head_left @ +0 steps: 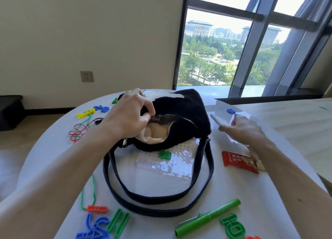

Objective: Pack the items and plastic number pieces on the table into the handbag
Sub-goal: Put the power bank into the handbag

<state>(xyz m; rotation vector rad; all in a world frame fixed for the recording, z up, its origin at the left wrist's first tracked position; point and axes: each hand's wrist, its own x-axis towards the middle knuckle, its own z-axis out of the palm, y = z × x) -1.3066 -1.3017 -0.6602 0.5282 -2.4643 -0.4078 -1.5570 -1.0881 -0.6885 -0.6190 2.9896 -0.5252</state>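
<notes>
The black fuzzy handbag [172,116] sits between the hands, unzipped, pale lining showing, its smooth black straps [158,197] looping toward the person. The left hand [131,116] pinches the far rim of its mouth with curled fingers. The right hand [246,129] lies loosely open, fingertips on a clear plastic sheet [231,113]. Below that hand lies a red packet [237,162]; nearer, a green pen [208,219] and chunky plastic number pieces [100,226] on the white bench [53,148].
</notes>
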